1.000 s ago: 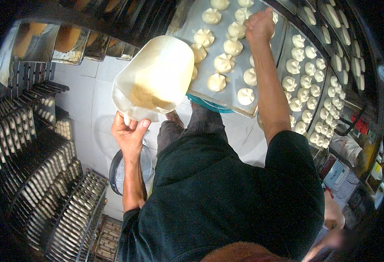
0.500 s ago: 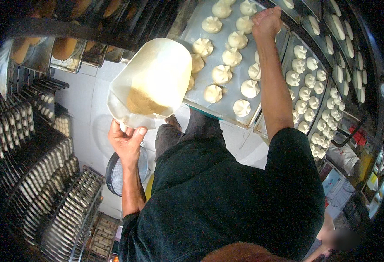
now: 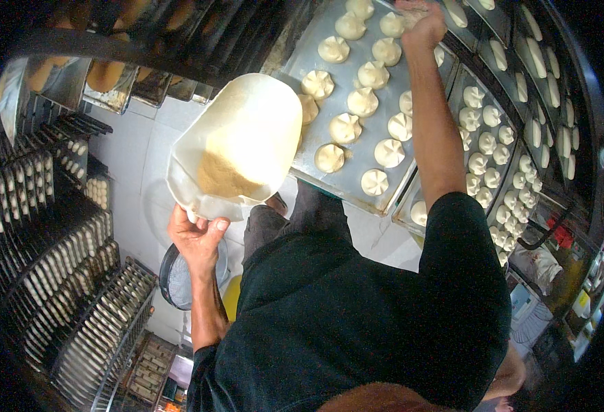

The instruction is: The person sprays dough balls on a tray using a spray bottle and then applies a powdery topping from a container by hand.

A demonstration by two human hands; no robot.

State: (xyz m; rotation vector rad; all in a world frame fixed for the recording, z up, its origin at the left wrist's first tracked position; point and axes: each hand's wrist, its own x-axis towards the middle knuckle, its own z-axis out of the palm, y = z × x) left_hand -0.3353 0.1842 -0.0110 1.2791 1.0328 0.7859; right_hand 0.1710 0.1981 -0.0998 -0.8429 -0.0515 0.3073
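Note:
My left hand (image 3: pixel 198 235) grips the rim of a white plastic scoop (image 3: pixel 268 103), thumb outside. Fine tan crumbs or powder (image 3: pixel 223 172) lie in its lower part; the kind is unclear. My right arm reaches over a metal baking tray (image 3: pixel 346 182) to its far end. There my right hand (image 3: pixel 423 24) hovers above the dough, fingers loosened and stretched leftward, partly cut by the upper edge. Rows of round pale dough buns with pleated tops (image 3: pixel 362 101) sit on the tray, some hidden by my forearm. Tan specks lie beside a few buns.
More trays of pleated buns (image 3: pixel 487 143) stand on the right, beside racked trays of long dough pieces (image 3: pixel 535 134). Dark racks of dough trays (image 3: pixel 75 275) fill the left. A round mesh sieve (image 3: pixel 178 278) is low beside my left forearm. Part of another person's arm (image 3: pixel 508 374) shows at lower right.
My right hand has loosened from a fist and shifted slightly toward the far edge. The scoop sits slightly lower in view, still in my left hand. The whole view has shifted a little.

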